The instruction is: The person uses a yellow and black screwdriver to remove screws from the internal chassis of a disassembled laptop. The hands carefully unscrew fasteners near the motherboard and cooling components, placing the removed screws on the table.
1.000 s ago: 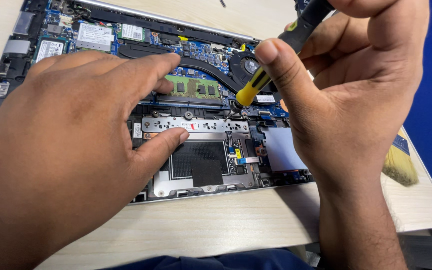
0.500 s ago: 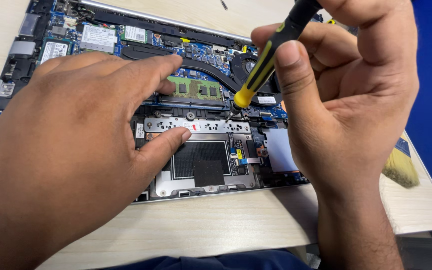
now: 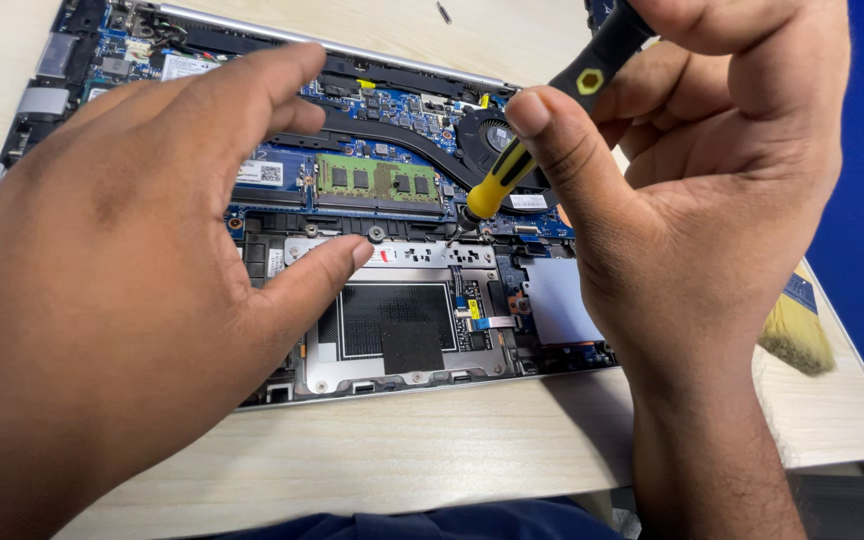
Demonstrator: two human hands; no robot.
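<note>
An opened laptop (image 3: 422, 300) lies on a pale wooden table, its blue circuit board, green memory module (image 3: 377, 182), black heat pipe and fan (image 3: 487, 135) exposed. My left hand (image 3: 142, 270) rests flat over the left half of it, thumb tip on the silver bracket (image 3: 407, 252) above the trackpad underside. My right hand (image 3: 692, 170) grips a yellow-and-black screwdriver (image 3: 542, 120), thumb along its shaft. The tip sits down on the bracket's right end, near a screw.
A brush with pale bristles (image 3: 797, 330) lies on the table at the right, behind my right wrist. A loose dark screw (image 3: 443, 12) rests on the wood beyond the laptop. The table edge (image 3: 852, 440) drops off at the lower right beside a blue surface.
The screwdriver tip has come down from above the memory module to the bracket's right end. My left hand has stayed on the laptop, fingers lifted slightly.
</note>
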